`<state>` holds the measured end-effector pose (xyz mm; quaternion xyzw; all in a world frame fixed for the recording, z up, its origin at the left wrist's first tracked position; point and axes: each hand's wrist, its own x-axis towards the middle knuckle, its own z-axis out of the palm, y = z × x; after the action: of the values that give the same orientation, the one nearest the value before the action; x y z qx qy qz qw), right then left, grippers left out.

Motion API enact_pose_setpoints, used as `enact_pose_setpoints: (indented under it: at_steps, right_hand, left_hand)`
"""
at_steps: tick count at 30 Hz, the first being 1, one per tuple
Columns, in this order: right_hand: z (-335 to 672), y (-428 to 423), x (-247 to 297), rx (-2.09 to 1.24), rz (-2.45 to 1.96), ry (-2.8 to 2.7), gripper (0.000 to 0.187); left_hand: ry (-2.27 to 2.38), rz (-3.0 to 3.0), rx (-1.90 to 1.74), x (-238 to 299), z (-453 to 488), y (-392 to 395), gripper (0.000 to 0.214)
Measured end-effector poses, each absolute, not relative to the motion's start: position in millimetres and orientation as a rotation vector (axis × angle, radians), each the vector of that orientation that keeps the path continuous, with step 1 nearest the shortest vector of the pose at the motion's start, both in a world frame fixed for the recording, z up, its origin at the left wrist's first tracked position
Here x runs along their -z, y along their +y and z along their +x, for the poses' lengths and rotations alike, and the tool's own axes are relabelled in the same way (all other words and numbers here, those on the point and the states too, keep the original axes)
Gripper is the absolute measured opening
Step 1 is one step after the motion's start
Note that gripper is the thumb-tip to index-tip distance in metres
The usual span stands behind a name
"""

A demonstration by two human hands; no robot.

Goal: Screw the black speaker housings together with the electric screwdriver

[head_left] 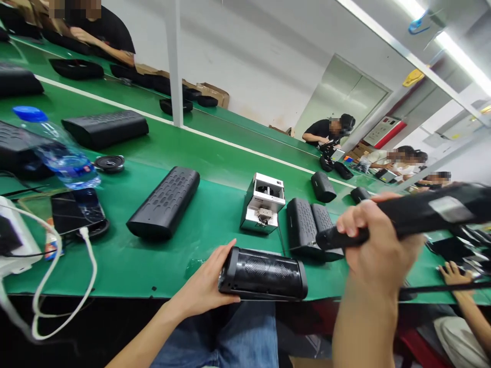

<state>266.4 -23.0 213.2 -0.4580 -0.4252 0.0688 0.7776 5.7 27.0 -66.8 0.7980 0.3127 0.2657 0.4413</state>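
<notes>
At the bench's front edge lies a black speaker (264, 273) with a perforated panel facing up. My left hand (209, 283) grips its left end, thumb along the near side. My right hand (378, 237), raised to the right, is wrapped round a black electric screwdriver (429, 209) with a silver label, its narrow end pointing left. The screwdriver is apart from the speaker. Just behind the speaker stands a small white screw feeder (264, 204). Black speaker shells (307, 225) with an oval-patterned top stand right of the feeder, partly behind the screwdriver.
Another patterned speaker shell (166, 204) lies to the left. Beyond it are a water bottle (63, 153), a phone (76, 209) with a white cable (92, 255), and a round speaker driver (110, 163). A white post (174, 66) rises from the green bench. A co-worker's hand (455, 275) is at right.
</notes>
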Motion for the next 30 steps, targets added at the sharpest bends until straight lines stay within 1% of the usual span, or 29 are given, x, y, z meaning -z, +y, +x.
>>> enact_pose_setpoints:
  at_steps: [4,8,12,16,20,23,27,30]
  right_hand:
    - [268.9,-85.0,-223.9,-0.010,-1.090,-0.831,0.026]
    - [275.5,-123.5,-219.5,0.032,-1.188,-0.814,0.028]
    - [281.7,-137.3,-208.5,0.006,-1.183,-0.893,0.026]
    - [277.3,-133.5,-201.7,0.000,-1.160,-0.911,0.024]
    - [269.4,-124.2,-198.8,0.040,-1.159,-0.902,0.022]
    - [269.2,-120.6,-188.5,0.009,-1.129,-0.915,0.023]
    - [273.7,-120.1,-158.1,-0.147,-1.120,-0.974,0.021]
    - [278.9,-118.6,-132.0,-0.232,-1.177,-0.902,0.020]
  left_hand:
    - [0.756,2.016,-0.667,67.1,3.4,29.4,0.134]
    - [0.769,2.040,-0.663,65.6,2.2,31.6,0.124]
    - [0.793,2.060,-0.651,63.8,1.5,32.3,0.121]
    - [0.797,2.073,-0.660,66.1,0.2,33.0,0.118]
    - [0.798,2.063,-0.696,70.3,1.5,33.3,0.119]
    - [0.803,2.063,-0.708,74.4,2.3,32.3,0.122]
    - [0.853,2.092,-0.720,92.2,-1.5,27.8,0.132]
    - [0.896,2.084,-0.751,115.2,-2.7,27.6,0.140]
